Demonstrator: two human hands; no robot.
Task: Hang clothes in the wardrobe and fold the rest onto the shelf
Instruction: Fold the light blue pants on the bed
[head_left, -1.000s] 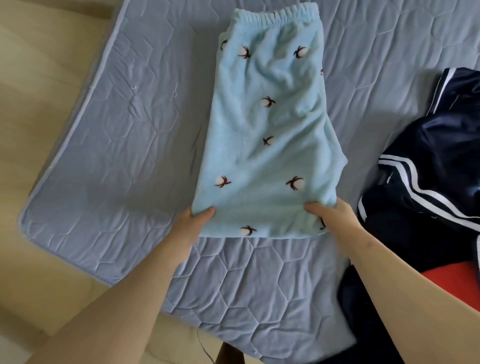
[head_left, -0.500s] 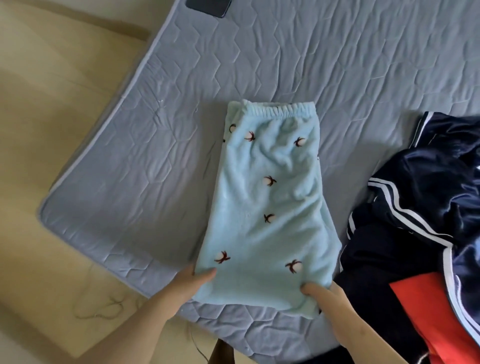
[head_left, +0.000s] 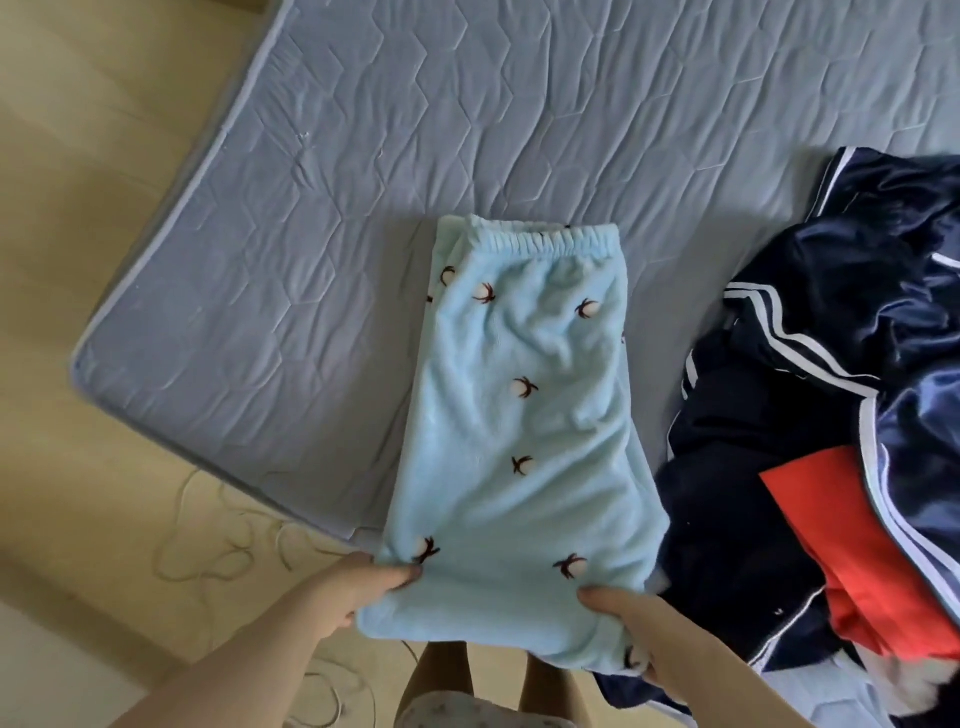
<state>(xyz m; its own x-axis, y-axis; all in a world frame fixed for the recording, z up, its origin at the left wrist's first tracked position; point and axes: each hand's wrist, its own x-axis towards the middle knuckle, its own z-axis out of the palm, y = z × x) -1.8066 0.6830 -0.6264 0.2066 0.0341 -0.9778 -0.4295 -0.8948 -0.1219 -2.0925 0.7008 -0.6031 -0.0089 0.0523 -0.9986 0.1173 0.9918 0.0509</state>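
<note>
Head view: left hand (head_left: 347, 592) and right hand (head_left: 641, 631) pinch the fleece pyjama trousers' (head_left: 519, 441) near hem; length runs straight away from the fingers.

Folded trousers (head_left: 519, 441) lie on mattress (head_left: 311, 208), jacket (head_left: 831, 389) right.
</note>
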